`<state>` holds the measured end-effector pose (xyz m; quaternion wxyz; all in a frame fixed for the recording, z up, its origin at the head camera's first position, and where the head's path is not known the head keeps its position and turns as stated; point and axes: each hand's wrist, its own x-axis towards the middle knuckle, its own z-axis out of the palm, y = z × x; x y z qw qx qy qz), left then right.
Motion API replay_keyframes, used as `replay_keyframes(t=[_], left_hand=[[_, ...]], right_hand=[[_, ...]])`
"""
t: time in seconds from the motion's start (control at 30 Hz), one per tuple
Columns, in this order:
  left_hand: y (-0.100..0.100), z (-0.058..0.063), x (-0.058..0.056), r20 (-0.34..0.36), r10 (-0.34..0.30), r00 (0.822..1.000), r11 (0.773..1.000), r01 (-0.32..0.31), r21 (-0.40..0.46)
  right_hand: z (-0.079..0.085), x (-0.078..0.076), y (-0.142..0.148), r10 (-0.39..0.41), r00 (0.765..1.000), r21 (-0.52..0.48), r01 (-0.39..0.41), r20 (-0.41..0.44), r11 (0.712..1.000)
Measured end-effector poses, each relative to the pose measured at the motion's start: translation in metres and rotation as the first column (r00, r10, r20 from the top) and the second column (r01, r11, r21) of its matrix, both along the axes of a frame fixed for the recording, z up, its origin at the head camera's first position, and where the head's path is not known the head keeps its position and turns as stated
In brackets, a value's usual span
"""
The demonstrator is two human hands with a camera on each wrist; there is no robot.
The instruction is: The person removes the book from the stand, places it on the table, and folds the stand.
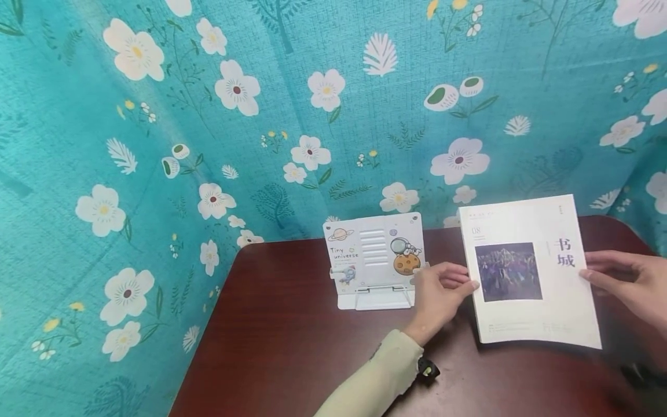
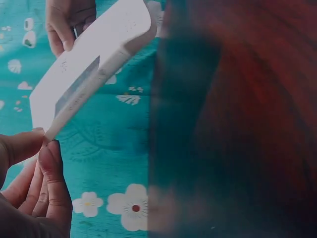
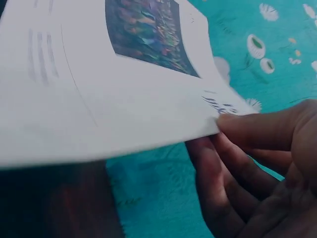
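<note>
A white paperback book [image 1: 513,321] with a dark square picture on its cover is held up in front of me, cover facing me. My left hand [image 1: 440,295] pinches its left, spine edge between thumb and fingers; the left wrist view shows this pinch on the book [image 2: 89,74] closely. On the opposite edge my right hand [image 1: 625,284] pinches the book, thumb on the cover and fingers behind, as the right wrist view also shows. Just left of the left hand stands a white book stand [image 1: 346,237] with space cartoons, its lower ledge folded out.
A dark red-brown table [image 1: 281,336] lies below. Teal flowered cloth [image 1: 260,191] hangs behind and to the left of it. A black strap device [image 1: 428,370] sits at the left wrist.
</note>
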<state>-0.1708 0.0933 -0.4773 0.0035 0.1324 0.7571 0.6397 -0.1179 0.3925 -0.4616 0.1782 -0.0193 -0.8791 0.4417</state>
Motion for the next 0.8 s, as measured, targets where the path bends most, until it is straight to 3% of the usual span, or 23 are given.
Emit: replay_keyframes(t=[0.13,0.27,0.53,0.8], left_hand=[[0.004,-0.007,0.0,0.013,0.018,1.0,0.998,-0.017,-0.068],[0.005,-0.015,0.001,0.033,0.009,0.999,0.992,-0.005,-0.128],[0.009,-0.028,0.004,0.059,-0.018,0.998,0.978,0.03,-0.205],[0.014,-0.03,0.003,0.166,-0.033,0.986,0.969,0.072,-0.235]], right_hand=[[-0.01,-0.006,0.004,-0.034,0.988,0.15,0.011,0.148,0.989],[-0.018,-0.01,0.006,-0.027,0.967,0.199,-0.024,0.252,0.98],[-0.028,-0.015,0.007,0.015,0.951,0.237,-0.092,0.307,0.967],[-0.039,-0.02,0.011,-0.026,0.946,0.266,-0.064,0.322,0.962]])
